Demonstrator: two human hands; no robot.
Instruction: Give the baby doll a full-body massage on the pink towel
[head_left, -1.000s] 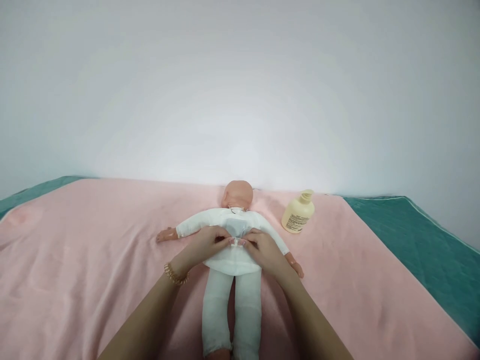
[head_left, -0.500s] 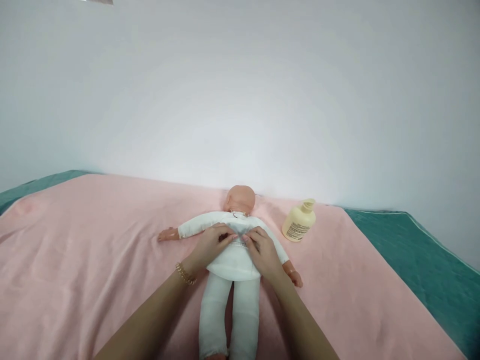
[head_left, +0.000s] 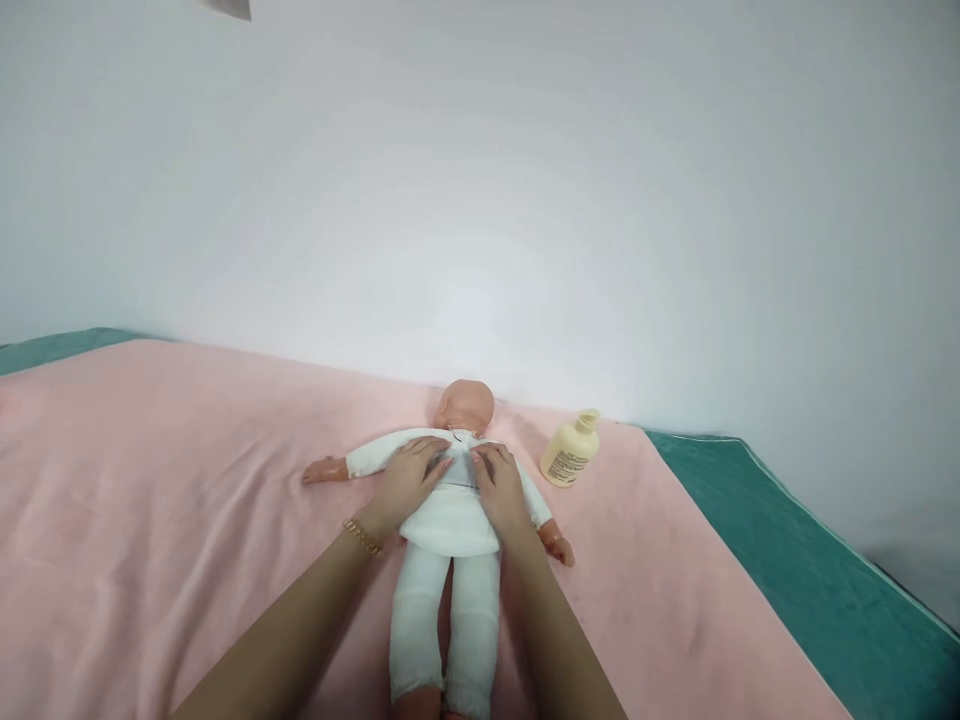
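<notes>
A doll (head_left: 450,525) with a white cloth body lies stretched out on a pink blanket, arms spread and its bald head toward the wall. My left hand (head_left: 409,482) rests on the left side of its upper torso, with the fingers laid out and the thumb pointing inward. Across from it, my right hand (head_left: 500,488) lies on the right side in much the same way. Between the two sets of fingertips shows a greyish panel (head_left: 459,470) on the torso. Neither hand grips anything that I can see.
A pale yellow pump bottle (head_left: 571,452) stands upright to the right of the doll's head. The pink blanket (head_left: 247,480) has folds at the left and covers a green sheet (head_left: 780,530), which shows at both sides. Behind rises a plain white wall (head_left: 480,200).
My fingers have gone from pinching close together at the middle of the torso to lying flatter and farther apart. The view has shifted slightly, so the doll and bottle sit more to the left.
</notes>
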